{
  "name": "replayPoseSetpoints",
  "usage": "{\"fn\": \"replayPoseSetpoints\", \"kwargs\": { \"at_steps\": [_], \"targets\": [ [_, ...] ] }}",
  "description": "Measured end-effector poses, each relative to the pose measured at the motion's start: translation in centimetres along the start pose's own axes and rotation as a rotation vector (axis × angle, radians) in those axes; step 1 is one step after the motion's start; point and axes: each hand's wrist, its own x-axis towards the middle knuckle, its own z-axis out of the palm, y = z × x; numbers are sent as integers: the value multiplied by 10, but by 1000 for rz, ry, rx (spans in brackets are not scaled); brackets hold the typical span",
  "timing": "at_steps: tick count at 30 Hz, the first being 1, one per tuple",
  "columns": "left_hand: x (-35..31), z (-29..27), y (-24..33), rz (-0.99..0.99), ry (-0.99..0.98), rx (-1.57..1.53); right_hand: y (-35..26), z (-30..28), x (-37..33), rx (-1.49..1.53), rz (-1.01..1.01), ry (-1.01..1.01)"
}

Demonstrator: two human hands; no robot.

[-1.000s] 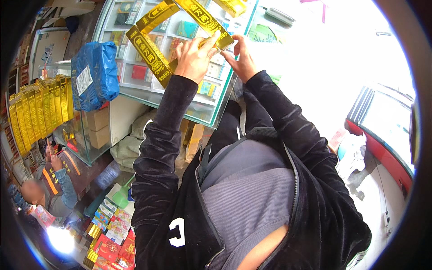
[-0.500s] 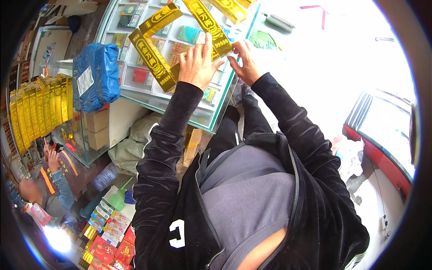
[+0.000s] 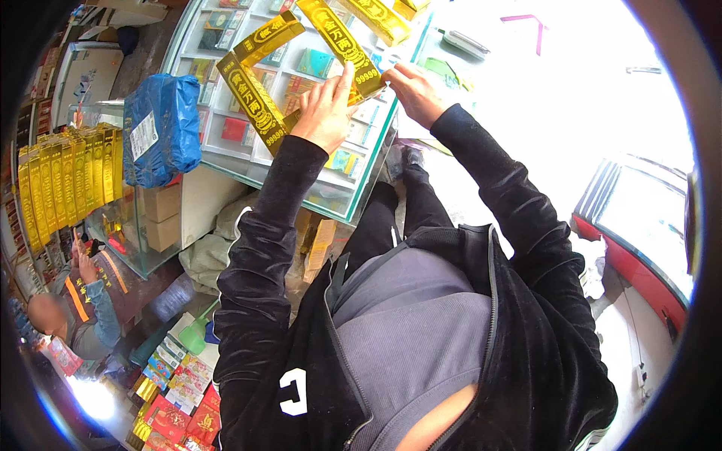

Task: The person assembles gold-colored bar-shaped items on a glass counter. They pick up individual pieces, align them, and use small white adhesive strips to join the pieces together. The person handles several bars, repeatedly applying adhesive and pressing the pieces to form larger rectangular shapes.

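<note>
Thumb gap on the right hand [image 3: 417, 92] is no longer seen; fingertips are bunched at the near end of the long gold box [image 3: 331, 34], so that end is now attended by both hands. Whether an edge is pinched: cannot tell. Left hand [image 3: 323, 116] is spread, index on the box. Box is supported over the glass counter [image 3: 331, 201]. Left side is crowded by another gold box [image 3: 252, 104]; blue parcel [image 3: 171, 124] is parked beyond.
</note>
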Motion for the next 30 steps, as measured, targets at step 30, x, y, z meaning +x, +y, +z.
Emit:
{"fn": "replayPoseSetpoints", "kwargs": {
  "at_steps": [30],
  "targets": [
    [10, -5, -4, -172, -28, -140, 2, -9, 14, -96, 89, -287]
  ]
}}
